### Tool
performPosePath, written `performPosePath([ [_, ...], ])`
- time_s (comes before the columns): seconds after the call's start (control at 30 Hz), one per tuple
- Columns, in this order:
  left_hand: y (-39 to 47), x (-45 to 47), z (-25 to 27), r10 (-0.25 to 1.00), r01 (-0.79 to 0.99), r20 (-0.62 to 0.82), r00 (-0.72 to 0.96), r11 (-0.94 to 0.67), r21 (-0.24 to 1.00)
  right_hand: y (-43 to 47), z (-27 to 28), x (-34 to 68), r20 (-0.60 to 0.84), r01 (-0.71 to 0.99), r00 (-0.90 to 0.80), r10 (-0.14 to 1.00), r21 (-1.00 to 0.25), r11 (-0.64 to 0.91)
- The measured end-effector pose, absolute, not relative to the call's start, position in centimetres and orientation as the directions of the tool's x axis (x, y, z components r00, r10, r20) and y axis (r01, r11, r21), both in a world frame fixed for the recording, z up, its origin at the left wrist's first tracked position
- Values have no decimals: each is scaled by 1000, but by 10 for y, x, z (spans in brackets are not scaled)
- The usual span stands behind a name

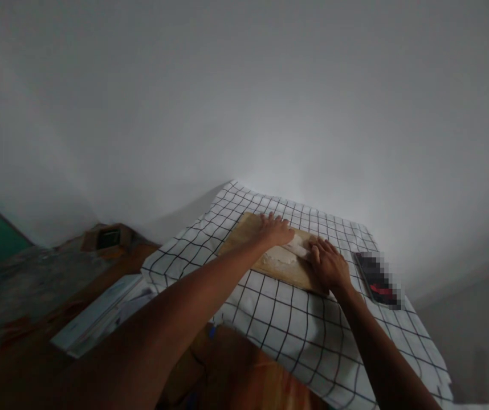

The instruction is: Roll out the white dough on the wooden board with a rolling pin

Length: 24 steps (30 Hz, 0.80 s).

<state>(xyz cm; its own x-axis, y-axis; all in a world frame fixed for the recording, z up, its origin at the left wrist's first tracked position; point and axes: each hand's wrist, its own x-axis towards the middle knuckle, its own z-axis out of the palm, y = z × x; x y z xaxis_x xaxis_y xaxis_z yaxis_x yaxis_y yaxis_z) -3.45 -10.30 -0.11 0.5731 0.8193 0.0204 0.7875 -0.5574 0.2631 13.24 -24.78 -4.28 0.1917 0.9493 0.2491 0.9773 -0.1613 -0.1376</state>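
A wooden board [245, 224] lies on a table with a black-and-white checked cloth. White dough or flour [279, 256] is spread over its middle. A pale, roll-shaped piece [298, 246] runs across the board between my hands; whether it is dough alone or dough around a pin, I cannot tell. Over its left end rests my left hand [276, 229], palm down, with the fingers stretched out and spread. My right hand [330, 264] lies on the other end, fingers extended forward and slightly bent. The parts under both palms are hidden.
To the right of the board, a dark flat object [377, 279], partly pixelated, lies on the checked cloth [287, 310]. A pale wall rises behind the table. At lower left are a long white box [99, 316] and, farther back, an open cardboard box [106, 239].
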Motion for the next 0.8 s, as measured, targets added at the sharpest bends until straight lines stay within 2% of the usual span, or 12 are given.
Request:
performPosePath([
  [0.27,-157,-71,-10,774,730,228,590,-633,259,-280,-47,120,230,990,80,970,-132,-50],
  [0.4,-171,-88,-14,753,704,194,629,-657,270,-295,-47,116,243,991,26,970,-134,7],
  [0.5,-170,-90,-13,755,708,178,632,-655,266,-294,-41,115,195,992,-35,980,-112,58],
  [0.57,-165,-84,-11,775,734,179,606,-631,252,-288,-34,114,155,994,-5,988,-104,21],
  [0.67,-151,-73,-9,802,765,167,574,-597,240,-272,-25,113,136,986,139,981,-110,-125],
  [0.8,-120,-60,-13,791,755,135,597,-611,240,-245,-18,118,132,957,271,953,-147,-252],
])
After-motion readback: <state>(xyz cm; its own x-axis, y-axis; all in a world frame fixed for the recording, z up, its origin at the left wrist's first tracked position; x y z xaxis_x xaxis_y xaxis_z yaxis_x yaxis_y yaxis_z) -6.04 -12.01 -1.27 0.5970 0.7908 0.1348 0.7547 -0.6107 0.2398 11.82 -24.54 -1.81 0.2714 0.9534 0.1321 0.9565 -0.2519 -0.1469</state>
